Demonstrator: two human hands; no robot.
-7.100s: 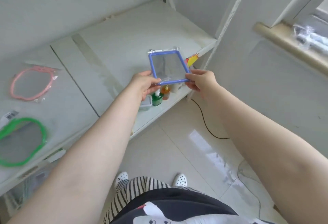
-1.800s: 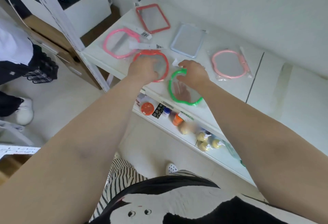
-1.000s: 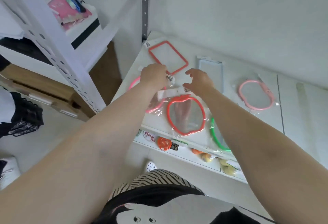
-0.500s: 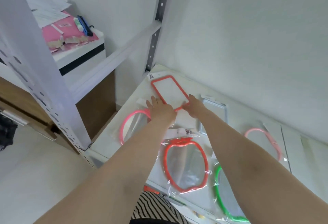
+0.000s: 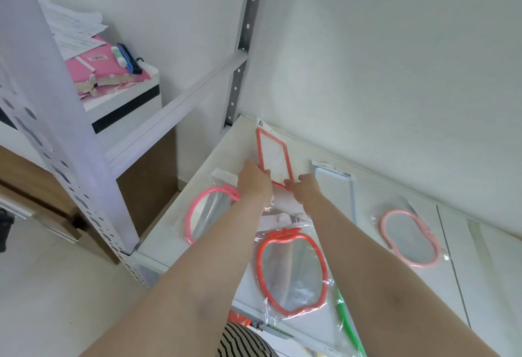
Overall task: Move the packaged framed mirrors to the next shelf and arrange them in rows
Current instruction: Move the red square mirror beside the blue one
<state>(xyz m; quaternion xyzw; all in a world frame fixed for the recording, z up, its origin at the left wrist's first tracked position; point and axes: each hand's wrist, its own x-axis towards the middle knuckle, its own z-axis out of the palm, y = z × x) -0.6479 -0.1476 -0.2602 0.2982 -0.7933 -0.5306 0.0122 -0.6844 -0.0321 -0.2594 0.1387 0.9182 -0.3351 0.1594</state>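
Note:
A red rectangular framed mirror [image 5: 273, 156] in clear wrap is tilted up at the back left of the white shelf [image 5: 175, 232]. My left hand [image 5: 254, 184] grips its near left corner and my right hand [image 5: 306, 191] grips its near right corner. Around them lie a pink round mirror [image 5: 209, 212], a red apple-shaped mirror [image 5: 291, 269], a pale blue rectangular mirror [image 5: 337, 192], a light pink oval mirror [image 5: 409, 238] and part of a green-framed mirror [image 5: 347, 325], which my right arm partly covers.
A grey perforated shelf upright [image 5: 56, 119] stands at the left, another upright [image 5: 243, 42] at the back corner. Behind, a white cabinet [image 5: 124, 105] carries pink folders and papers. The wall runs close behind the shelf. Small items show on the lower shelf [image 5: 240, 320].
Both hands reached from the front mirrors to the back left and took hold of the red rectangular mirror; its near edge is now lifted off the shelf. The camera tipped upward.

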